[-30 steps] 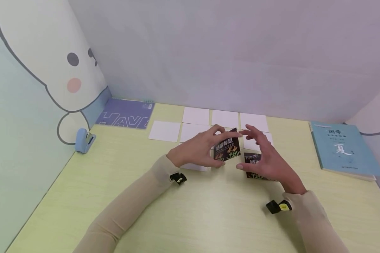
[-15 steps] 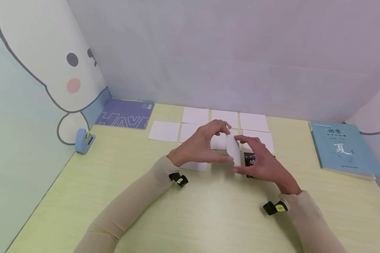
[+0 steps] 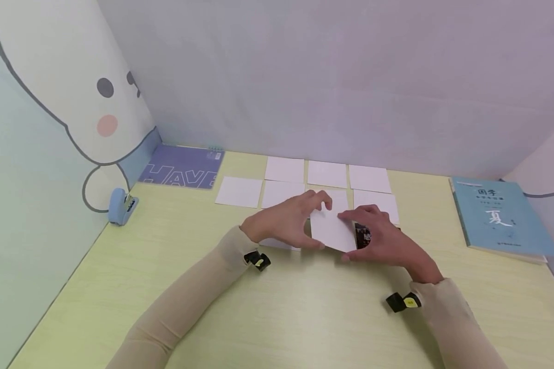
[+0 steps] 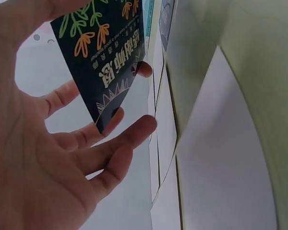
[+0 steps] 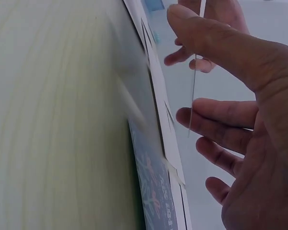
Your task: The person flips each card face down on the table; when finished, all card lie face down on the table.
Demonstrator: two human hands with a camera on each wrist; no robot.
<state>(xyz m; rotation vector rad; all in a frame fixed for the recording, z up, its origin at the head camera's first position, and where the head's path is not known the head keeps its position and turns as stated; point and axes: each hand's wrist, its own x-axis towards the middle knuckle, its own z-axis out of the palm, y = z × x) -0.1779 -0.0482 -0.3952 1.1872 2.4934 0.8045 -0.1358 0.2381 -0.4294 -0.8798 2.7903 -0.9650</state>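
A square card is held between both hands above the table, white face up in the head view. Its dark underside shows orange flowers and light lettering in the left wrist view. The left hand holds the left side by thumb and fingertips. The right hand pinches the right side; the card is almost edge-on in the right wrist view. Under the right hand lies a similar dark card, printed face up and partly covered. White cards lie in rows just beyond the hands.
A purple notebook lies at the back left, with a blue stapler by the left wall. At the right lies a blue book. A fabric-like backdrop rises behind the table.
The held card has turned over from dark printed face to white face toward the head camera. The right hand, apart from the card at first, has come onto its right side.
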